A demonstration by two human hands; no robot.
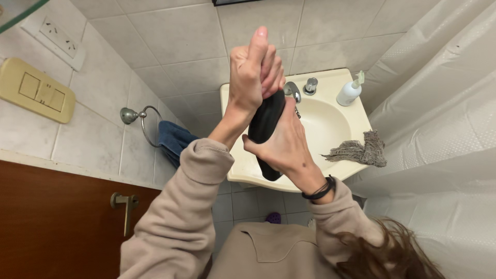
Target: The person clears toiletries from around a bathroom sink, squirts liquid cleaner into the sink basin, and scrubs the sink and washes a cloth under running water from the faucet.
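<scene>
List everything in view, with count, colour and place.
cloth: 1, black, gripped in both hands over the sink
sink: 1, cream, on the tiled wall
tap: 1, chrome, back of sink
bottle: 1, white, sink's back corner
rag: 1, grey-brown, on sink rim
towel: 1, blue, hanging on ring
curtain: 1, white, beside sink
door: 1, brown, with lever handle
left hand: upper end of cloth
right hand: lower part of cloth

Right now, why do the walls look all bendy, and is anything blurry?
Head view: the wide lens curves the tiled wall and the door at the edges; light is soft and even, with no harsh glare; the hair closest to the camera is blurred, while the hands and dark cloth over the sink stay sharp.
</scene>
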